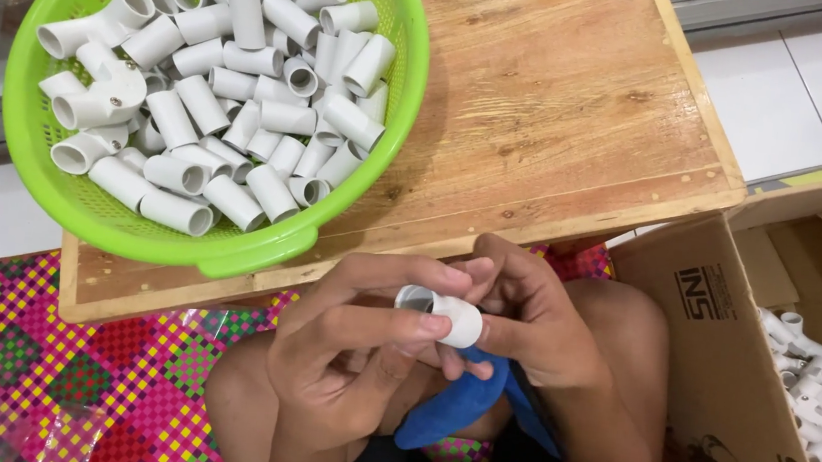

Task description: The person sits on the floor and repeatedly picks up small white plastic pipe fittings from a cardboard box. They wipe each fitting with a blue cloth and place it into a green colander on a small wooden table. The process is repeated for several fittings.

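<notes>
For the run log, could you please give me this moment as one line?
left hand: holds pipe piece | right hand: on same piece | basket: pipe pieces, on wooden table | box: right

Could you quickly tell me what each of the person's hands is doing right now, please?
Left hand: closed on the short white pipe piece.
Right hand: closed on the same white pipe piece, from the other side.

Both hands meet above the lap, left hand (350, 341) and right hand (533, 318) fingers curled, pinching.
</notes>
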